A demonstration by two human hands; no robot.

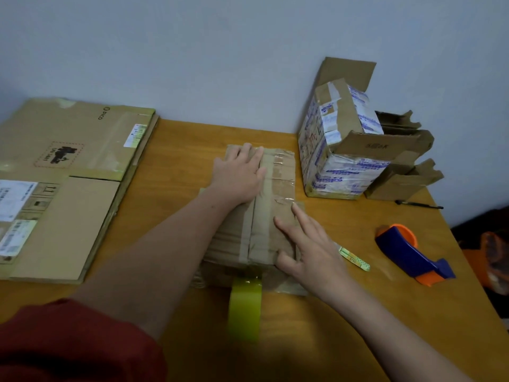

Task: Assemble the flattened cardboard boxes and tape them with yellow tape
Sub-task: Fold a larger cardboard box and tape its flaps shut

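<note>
The left hand [239, 179] and right hand [312, 253] press on the small brown cardboard box [257, 224] mid-surface, fingers [249, 152] straight and gripping nothing. Its seam seems taped. The large flattened cardboard boxes [68, 175] at the left edge are not yet assembled.

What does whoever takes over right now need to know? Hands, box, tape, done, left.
Left hand open, pressing flat on the far top of the small brown cardboard box mid-table.
Right hand open, flat on its near right top; no grip on anything.
Roll of yellow tape stands against the box's near side, apparently uncut.
Done: a strip lies along the top seam.
Left: cut tape; assemble the large flattened cardboard boxes at left.
</note>
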